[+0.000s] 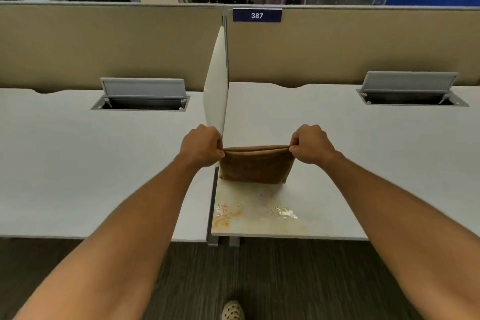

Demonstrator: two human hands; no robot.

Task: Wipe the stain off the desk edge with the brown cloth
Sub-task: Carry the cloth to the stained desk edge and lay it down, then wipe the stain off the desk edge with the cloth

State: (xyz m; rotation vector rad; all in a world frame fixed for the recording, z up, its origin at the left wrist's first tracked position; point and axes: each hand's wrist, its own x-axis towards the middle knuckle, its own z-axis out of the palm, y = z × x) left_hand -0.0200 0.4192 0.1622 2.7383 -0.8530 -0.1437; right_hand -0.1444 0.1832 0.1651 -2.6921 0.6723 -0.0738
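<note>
A folded brown cloth hangs stretched between my two hands just above the right desk. My left hand pinches its upper left corner and my right hand pinches its upper right corner. The cloth's lower edge touches or nearly touches the desk top. An orange and yellowish stain with wet shiny patches spreads over the desk's front left corner, just nearer to me than the cloth.
A white divider panel stands between the right desk and the left desk. Each desk has an open grey cable hatch. Beige partitions run behind. Dark carpet and my shoe lie below.
</note>
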